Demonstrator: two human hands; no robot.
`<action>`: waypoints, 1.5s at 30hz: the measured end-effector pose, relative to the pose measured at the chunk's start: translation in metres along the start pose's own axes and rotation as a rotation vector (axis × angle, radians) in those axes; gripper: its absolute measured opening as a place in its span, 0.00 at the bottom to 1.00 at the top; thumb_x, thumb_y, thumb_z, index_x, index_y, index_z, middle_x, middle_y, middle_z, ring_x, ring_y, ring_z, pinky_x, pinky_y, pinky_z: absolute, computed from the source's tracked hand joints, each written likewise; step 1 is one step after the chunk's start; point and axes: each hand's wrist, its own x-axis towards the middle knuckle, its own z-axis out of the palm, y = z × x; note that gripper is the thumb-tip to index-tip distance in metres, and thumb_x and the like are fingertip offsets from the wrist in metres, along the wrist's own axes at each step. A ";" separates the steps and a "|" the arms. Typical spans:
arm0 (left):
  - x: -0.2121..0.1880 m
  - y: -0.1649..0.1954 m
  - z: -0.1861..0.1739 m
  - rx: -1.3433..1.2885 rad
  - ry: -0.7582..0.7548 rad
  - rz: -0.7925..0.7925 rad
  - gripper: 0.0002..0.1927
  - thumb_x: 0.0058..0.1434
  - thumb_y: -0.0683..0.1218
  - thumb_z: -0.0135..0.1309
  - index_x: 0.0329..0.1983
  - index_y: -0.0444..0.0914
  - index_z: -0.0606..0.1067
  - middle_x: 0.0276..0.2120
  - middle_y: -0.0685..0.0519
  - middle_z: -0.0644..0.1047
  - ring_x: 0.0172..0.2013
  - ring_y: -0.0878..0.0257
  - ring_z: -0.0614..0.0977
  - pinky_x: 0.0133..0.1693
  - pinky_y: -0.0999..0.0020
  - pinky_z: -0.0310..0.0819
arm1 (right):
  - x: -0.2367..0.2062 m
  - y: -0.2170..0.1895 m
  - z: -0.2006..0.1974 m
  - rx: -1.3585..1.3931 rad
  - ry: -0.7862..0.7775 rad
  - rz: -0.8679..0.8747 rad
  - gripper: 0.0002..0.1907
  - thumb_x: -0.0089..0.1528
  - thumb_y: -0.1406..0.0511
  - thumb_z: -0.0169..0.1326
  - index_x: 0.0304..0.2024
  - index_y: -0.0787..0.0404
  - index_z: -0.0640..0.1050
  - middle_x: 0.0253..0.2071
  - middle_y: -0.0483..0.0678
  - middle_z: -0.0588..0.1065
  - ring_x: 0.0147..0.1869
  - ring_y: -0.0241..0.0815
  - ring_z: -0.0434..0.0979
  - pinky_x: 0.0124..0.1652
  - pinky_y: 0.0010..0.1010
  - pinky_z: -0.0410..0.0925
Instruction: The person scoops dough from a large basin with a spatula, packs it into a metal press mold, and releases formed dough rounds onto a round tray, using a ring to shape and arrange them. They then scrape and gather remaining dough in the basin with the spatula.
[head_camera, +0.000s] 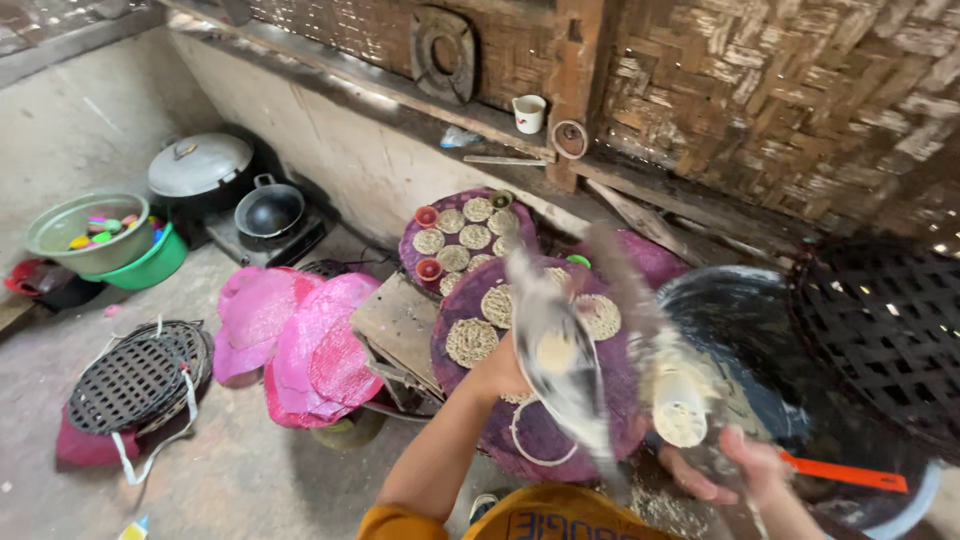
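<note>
Head view. Left hand (497, 372) on edge of round purple woven tray (540, 350), grip hidden behind blurred pale utensil (560, 360); fingers' spread cannot tell. Right hand (745, 470) with fingers curled around blurred white-coated ladle (680, 400). Tray holds flat coiled noodle discs (472, 342). Big dark basin (750, 330) just right, whitish smear inside. Pink woven mats (300, 340) left. Green bowl (90, 235) with coloured bits. Concrete floor (230, 470), bamboo-weave wall (780, 90).

A rustic home kitchen is showing here: woven bamboo walls (800, 90) are rising above a concrete ledge (400, 110), a lidded pot (200, 170) and a black wok (270, 212) are sitting low on the bare floor (230, 450), and plastic basins (100, 240) are standing beside purple trays (460, 240) of round woven cakes.
</note>
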 end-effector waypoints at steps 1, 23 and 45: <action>-0.011 0.000 -0.001 0.163 -0.012 -0.032 0.29 0.54 0.51 0.67 0.58 0.42 0.74 0.56 0.48 0.77 0.57 0.52 0.79 0.62 0.53 0.71 | -0.005 -0.008 -0.002 -0.087 0.067 -0.031 0.45 0.67 0.48 0.56 0.71 0.77 0.60 0.27 0.57 0.74 0.17 0.29 0.65 0.15 0.20 0.60; -0.037 0.010 0.037 1.535 0.140 -0.183 0.29 0.47 0.61 0.65 0.50 0.45 0.78 0.45 0.48 0.81 0.43 0.48 0.84 0.42 0.51 0.77 | 0.047 0.010 0.076 -1.941 0.398 -0.216 0.48 0.48 0.62 0.65 0.68 0.59 0.58 0.59 0.67 0.66 0.52 0.70 0.76 0.41 0.49 0.74; 0.010 0.048 0.001 -0.525 -0.088 0.252 0.49 0.61 0.56 0.62 0.82 0.49 0.51 0.70 0.47 0.67 0.72 0.47 0.65 0.73 0.40 0.50 | -0.057 0.020 -0.072 -0.046 0.351 0.513 0.59 0.52 0.42 0.59 0.72 0.74 0.58 0.73 0.64 0.64 0.75 0.58 0.61 0.69 0.50 0.52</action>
